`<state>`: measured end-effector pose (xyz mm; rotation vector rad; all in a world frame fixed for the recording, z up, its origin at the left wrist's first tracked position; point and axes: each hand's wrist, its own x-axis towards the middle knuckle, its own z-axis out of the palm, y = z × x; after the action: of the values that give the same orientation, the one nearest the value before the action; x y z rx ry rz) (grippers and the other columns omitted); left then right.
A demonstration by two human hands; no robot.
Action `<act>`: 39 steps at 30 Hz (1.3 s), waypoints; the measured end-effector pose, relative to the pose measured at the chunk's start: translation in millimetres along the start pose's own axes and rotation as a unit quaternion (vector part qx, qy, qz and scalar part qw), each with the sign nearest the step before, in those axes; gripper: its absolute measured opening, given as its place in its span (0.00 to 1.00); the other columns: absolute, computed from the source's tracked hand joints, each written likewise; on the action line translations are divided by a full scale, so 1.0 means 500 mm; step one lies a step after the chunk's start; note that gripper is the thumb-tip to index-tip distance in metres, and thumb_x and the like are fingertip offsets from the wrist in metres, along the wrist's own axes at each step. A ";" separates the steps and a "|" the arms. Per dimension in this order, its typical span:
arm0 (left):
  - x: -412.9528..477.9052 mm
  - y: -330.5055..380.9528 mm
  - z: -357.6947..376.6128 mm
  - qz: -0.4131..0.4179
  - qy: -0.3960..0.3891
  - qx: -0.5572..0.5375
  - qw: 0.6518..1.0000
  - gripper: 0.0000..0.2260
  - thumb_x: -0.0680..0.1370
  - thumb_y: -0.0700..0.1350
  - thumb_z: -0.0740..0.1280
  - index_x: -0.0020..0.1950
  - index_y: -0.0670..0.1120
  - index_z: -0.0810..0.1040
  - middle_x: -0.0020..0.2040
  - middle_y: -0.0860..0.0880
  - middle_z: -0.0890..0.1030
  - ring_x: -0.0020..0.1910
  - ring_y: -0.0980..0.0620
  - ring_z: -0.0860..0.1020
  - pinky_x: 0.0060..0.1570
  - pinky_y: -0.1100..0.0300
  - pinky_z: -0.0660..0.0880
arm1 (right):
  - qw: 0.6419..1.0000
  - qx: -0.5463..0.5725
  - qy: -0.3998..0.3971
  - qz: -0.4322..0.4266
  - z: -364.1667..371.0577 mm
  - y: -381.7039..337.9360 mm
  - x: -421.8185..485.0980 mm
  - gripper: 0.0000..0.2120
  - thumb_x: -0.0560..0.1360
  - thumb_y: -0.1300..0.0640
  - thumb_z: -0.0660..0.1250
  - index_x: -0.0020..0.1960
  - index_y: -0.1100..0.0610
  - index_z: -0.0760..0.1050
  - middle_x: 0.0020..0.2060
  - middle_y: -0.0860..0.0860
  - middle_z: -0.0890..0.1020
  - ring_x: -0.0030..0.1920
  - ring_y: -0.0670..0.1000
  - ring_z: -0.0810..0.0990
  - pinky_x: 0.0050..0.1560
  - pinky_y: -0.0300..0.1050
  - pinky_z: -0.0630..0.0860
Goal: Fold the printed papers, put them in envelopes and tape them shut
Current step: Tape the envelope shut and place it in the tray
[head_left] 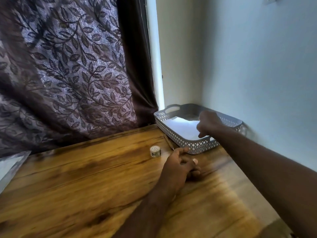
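Observation:
A grey lattice basket (173, 133) stands in the table's far right corner against the wall, with white papers (181, 127) lying flat inside. My right hand (208, 123) hangs over the basket with curled fingers, and its fingertips pinch the near edge of the papers. My left hand (180, 164) rests on the wooden table (85, 177) just in front of the basket, fingers loosely curled, holding nothing. A small roll of tape (155, 151) stands on the table to the left of that hand.
A thin pencil-like stick (169, 142) lies along the basket's left side. A pale plastic-wrapped packet (10, 164) sticks in at the table's left edge. A leaf-patterned curtain (68, 74) hangs behind the table, and a white wall (257, 66) runs along the right.

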<state>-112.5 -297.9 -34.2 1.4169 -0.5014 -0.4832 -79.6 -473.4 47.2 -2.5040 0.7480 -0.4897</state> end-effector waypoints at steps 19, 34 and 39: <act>0.004 -0.014 -0.012 0.094 0.111 0.099 0.984 0.12 0.77 0.41 0.67 0.58 0.55 0.76 0.47 0.46 0.84 0.43 0.45 0.85 0.48 0.42 0.82 | 0.969 -0.120 0.007 -0.218 0.052 -0.010 -0.011 0.15 0.82 0.48 0.59 0.47 0.56 0.78 0.51 0.57 0.84 0.52 0.60 0.82 0.54 0.55 0.78; 0.014 -0.004 -0.092 0.236 0.278 0.398 0.842 0.08 0.75 0.41 0.67 0.53 0.49 0.79 0.52 0.52 0.78 0.53 0.51 0.77 0.55 0.52 0.75 | 0.912 -0.262 0.024 -0.314 0.100 -0.035 -0.070 0.19 0.78 0.57 0.63 0.69 0.56 0.70 0.57 0.55 0.80 0.54 0.58 0.80 0.41 0.49 0.70; 0.031 -0.013 -0.142 0.156 0.277 0.488 0.813 0.12 0.77 0.49 0.66 0.60 0.52 0.76 0.61 0.53 0.76 0.60 0.49 0.73 0.59 0.49 0.73 | 0.903 -0.255 0.066 -0.338 0.115 -0.052 -0.086 0.22 0.78 0.56 0.62 0.71 0.57 0.72 0.73 0.55 0.72 0.74 0.57 0.68 0.74 0.57 0.62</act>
<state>-58.1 -250.9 -46.1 2.2875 -0.4989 0.5657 -76.4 -409.9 5.4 -3.2415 -0.0038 -0.7791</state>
